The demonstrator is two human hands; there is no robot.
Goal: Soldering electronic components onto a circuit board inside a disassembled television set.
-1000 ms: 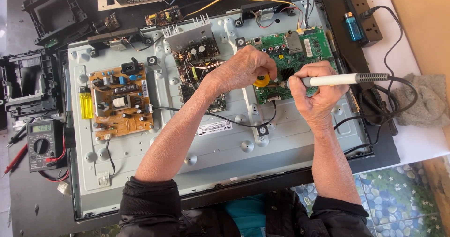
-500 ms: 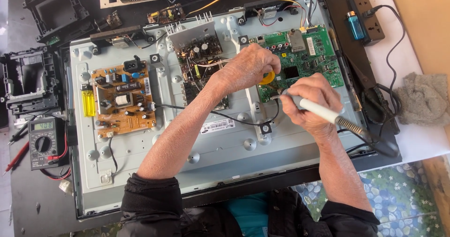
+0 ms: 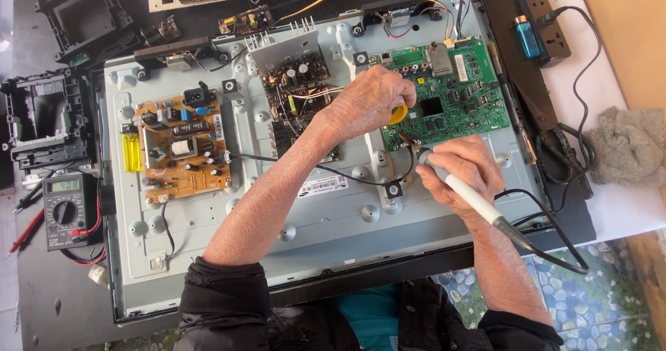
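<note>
The green circuit board [image 3: 454, 91] sits at the upper right of the opened television back [image 3: 229, 226], flat against grey sheet metal, crowded with small dark chips, silver connectors and a black square heat sink. My right hand [image 3: 463, 174] lies just below its lower left corner, fingers [image 3: 444, 162] wrapped tight around the pale handle of a soldering iron [image 3: 466, 195], whose thin tip points up and left to the board's edge. A black cord runs from the handle's dark end down and to the right. My left hand [image 3: 364, 105] rests over the board's left edge, fingers curled and pinching a small yellow roll [image 3: 397, 114], only partly visible under them.

To the left stands a dark board [image 3: 295, 80] with a finned metal heat sink, and further left a brown board [image 3: 184, 146] with a yellow lighter [image 3: 131, 152] beside it. A multimeter [image 3: 66, 209] with red leads lies on the dark desk [image 3: 41, 302] at the far left, below black plastic frames [image 3: 45, 118]. At the upper right a black power strip [image 3: 541, 18] carries a blue lighter [image 3: 527, 37]; a grey rag [image 3: 628, 146] lies crumpled nearby.
</note>
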